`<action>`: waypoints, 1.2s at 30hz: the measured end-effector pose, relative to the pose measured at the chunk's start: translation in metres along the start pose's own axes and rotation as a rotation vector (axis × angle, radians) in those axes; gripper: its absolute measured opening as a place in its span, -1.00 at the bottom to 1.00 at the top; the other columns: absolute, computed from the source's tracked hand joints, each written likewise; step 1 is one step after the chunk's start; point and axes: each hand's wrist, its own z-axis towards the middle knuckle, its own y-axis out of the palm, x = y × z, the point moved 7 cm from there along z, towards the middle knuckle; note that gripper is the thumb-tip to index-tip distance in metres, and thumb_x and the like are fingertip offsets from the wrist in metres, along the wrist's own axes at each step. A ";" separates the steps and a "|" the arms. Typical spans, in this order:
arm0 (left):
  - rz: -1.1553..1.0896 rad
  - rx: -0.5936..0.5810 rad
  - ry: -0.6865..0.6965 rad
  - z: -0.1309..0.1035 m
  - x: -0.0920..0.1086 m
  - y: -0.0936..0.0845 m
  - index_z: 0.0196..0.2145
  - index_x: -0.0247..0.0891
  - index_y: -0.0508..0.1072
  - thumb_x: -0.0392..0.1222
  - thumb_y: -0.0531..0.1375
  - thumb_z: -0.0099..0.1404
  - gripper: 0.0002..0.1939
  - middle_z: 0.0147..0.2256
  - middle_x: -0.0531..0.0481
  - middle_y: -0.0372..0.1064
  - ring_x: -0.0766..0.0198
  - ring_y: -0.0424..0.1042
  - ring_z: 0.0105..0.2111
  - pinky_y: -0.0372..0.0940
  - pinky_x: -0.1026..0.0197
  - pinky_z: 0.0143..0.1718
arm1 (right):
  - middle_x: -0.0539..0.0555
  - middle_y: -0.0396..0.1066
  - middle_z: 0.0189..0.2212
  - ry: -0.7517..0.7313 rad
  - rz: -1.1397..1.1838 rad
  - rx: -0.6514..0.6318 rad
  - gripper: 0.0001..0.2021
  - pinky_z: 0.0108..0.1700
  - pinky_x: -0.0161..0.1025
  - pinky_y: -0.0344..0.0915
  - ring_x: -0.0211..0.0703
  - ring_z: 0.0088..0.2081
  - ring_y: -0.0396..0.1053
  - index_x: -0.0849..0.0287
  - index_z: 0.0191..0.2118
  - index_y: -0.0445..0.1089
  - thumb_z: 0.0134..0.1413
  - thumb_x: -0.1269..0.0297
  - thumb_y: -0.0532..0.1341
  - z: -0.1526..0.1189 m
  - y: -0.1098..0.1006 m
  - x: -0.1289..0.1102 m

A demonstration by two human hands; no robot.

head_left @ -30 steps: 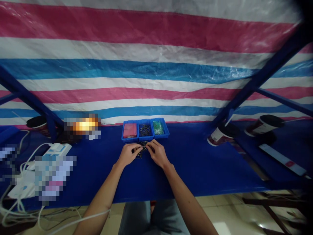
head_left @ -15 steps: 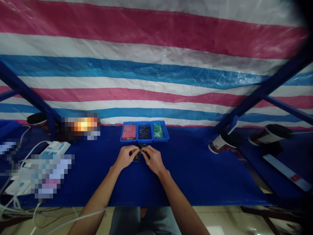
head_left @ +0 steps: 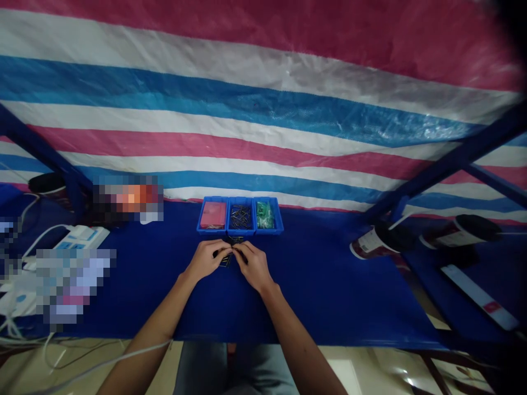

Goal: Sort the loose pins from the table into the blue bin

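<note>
My left hand (head_left: 211, 259) and my right hand (head_left: 252, 265) meet fingertip to fingertip over the blue table. Both are closed in a pinch; whatever lies between the fingertips is too small to make out. Below and behind the fingers shows a dark piece with thin brass-coloured parts (head_left: 225, 260), partly hidden by my hands. Just beyond stand three joined blue bins: one with pink pieces (head_left: 213, 214), one with dark, thin metal parts (head_left: 241, 216), one with green pieces in clear plastic (head_left: 264, 214).
A power strip (head_left: 82, 237) with white cables lies at the left. On the right are a tilted paper cup (head_left: 370, 241), another cup (head_left: 453, 233) and a flat pale object (head_left: 480, 296). Striped sheeting (head_left: 255, 137) hangs behind the blue table (head_left: 329, 291).
The camera view has tilted and shifted slightly. My hands remain together over the dark piece, with their fingertips closely pinched.
</note>
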 end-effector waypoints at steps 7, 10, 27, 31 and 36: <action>0.004 -0.010 0.016 0.000 0.005 -0.001 -0.30 -0.27 0.57 -0.13 0.16 0.40 -0.76 -0.41 -0.04 0.49 0.31 0.40 -0.45 0.26 0.29 -0.35 | 0.09 0.45 -0.27 -0.010 -0.067 -0.005 -0.79 -0.20 -0.28 0.29 -0.16 -0.26 0.43 0.09 -0.10 0.45 0.40 0.25 0.06 -0.001 0.000 -0.002; -0.010 -0.014 0.021 0.000 0.006 -0.002 -0.30 -0.28 0.57 -0.13 0.15 0.40 -0.76 -0.40 -0.05 0.50 0.29 0.41 -0.43 0.27 0.27 -0.33 | 0.09 0.43 -0.29 -0.026 -0.095 -0.018 -0.80 -0.21 -0.28 0.26 -0.16 -0.26 0.41 0.11 -0.16 0.42 0.40 0.27 0.05 0.000 -0.001 -0.006; -0.046 -0.008 0.049 -0.001 0.003 -0.004 -0.34 -0.27 0.57 -0.09 0.15 0.40 -0.73 -0.40 -0.06 0.51 0.27 0.43 -0.42 0.27 0.28 -0.32 | 0.06 0.41 -0.37 -0.006 0.024 0.050 -0.75 -0.29 -0.31 0.25 -0.20 -0.35 0.39 0.13 -0.22 0.48 0.38 0.22 0.07 -0.002 0.000 -0.001; -0.049 -0.021 0.037 -0.001 0.003 -0.004 -0.36 -0.28 0.55 -0.08 0.13 0.41 -0.70 -0.43 -0.05 0.50 0.27 0.42 -0.43 0.26 0.28 -0.33 | 0.07 0.44 -0.33 -0.016 0.045 0.076 -0.77 -0.23 -0.30 0.30 -0.19 -0.32 0.43 0.11 -0.17 0.51 0.37 0.26 0.10 -0.003 0.000 0.001; -0.030 -0.039 0.010 0.000 0.001 -0.004 -0.37 -0.30 0.53 -0.09 0.11 0.42 -0.69 -0.49 0.00 0.46 0.31 0.37 -0.50 0.19 0.30 -0.40 | 0.08 0.48 -0.30 -0.031 0.066 0.100 -0.78 -0.20 -0.29 0.34 -0.18 -0.28 0.46 0.10 -0.14 0.53 0.36 0.27 0.12 -0.003 -0.001 0.001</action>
